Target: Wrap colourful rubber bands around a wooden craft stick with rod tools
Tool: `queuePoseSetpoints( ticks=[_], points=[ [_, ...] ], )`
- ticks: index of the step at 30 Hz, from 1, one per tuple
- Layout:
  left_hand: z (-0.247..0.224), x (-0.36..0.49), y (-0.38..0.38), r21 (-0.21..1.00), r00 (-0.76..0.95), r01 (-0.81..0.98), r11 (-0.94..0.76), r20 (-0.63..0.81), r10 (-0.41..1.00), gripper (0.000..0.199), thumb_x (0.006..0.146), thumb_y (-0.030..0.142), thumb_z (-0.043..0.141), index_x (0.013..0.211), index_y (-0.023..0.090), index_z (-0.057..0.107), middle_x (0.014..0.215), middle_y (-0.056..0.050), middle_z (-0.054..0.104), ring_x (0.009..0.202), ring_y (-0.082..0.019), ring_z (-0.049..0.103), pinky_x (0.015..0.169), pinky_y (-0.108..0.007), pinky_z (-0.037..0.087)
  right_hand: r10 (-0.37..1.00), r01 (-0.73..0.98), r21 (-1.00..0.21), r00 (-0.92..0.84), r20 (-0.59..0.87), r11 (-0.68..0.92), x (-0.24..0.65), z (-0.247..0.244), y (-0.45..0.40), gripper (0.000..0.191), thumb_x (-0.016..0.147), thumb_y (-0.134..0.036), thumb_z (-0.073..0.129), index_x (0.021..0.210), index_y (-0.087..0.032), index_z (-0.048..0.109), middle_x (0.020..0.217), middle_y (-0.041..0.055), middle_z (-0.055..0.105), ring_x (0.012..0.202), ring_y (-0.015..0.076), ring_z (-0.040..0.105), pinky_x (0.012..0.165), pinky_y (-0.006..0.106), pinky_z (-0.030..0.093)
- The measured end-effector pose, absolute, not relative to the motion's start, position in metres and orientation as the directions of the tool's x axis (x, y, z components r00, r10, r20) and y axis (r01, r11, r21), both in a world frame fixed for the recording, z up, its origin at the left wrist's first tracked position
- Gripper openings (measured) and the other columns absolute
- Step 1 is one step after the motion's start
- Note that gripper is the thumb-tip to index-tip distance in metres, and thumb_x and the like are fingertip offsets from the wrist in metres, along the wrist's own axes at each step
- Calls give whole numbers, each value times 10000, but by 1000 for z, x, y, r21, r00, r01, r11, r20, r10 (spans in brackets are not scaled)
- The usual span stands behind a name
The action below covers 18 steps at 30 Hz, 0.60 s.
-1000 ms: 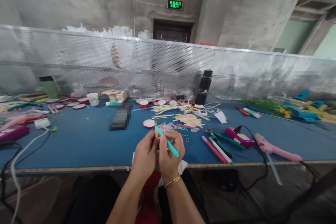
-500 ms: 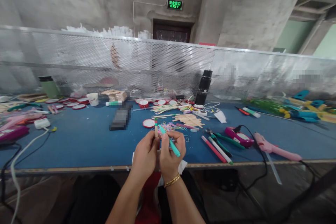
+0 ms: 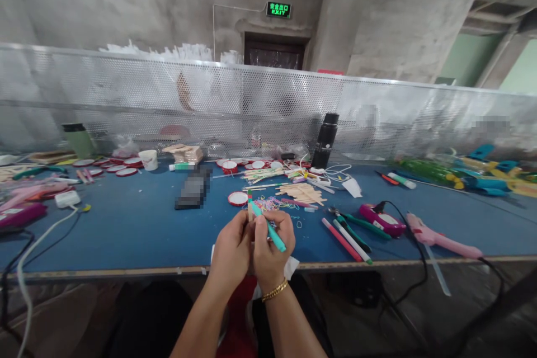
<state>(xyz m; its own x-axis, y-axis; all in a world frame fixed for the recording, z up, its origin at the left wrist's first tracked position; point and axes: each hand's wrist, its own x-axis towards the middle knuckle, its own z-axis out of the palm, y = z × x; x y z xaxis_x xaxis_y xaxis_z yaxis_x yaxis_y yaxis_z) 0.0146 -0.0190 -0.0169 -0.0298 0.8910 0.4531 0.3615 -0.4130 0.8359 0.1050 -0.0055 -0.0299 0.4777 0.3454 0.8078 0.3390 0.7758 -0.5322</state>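
My left hand (image 3: 232, 249) pinches a thin wooden craft stick (image 3: 250, 205) upright, its upper part coloured red and green. My right hand (image 3: 271, 246), with a gold bracelet at the wrist, grips a teal marker (image 3: 272, 231) whose tip rests against the stick. Both hands are pressed together just above the near edge of the blue table (image 3: 134, 229). Right behind them lie loose coloured rubber bands (image 3: 271, 203) and a pile of plain wooden sticks (image 3: 302, 192).
Red and green markers (image 3: 346, 239), green pliers (image 3: 354, 222), a magenta device (image 3: 381, 218) and a pink glue gun (image 3: 440, 238) lie to the right. A black bottle (image 3: 326, 140), red-rimmed discs (image 3: 237, 197) and a perforated metal screen (image 3: 126, 95) stand behind. Cables hang at left.
The marker in my right hand shifted slightly back and forth along the stick. The hands stay in the same place.
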Motion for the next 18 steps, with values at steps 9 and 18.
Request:
queuePoseSetpoints(
  ticks=[9,18],
  points=[
    [-18,15,-20,839,-27,339,-426,461,887,260,997,426,532,835,225,561,802,-1,644,737,-179,547,690,-269,411,335,356,-518,461,821,778,105,-30,-6,92,983,-271,607,905,-226,626,839,-1,677,767,152,671,731,300,556],
    [-16,15,-19,832,-36,363,-420,463,886,229,992,386,527,845,223,592,833,-16,692,739,-184,572,689,-269,423,340,346,-534,486,805,771,106,-32,-5,98,983,-276,609,902,-226,630,838,0,675,764,154,670,732,303,556]
  ],
)
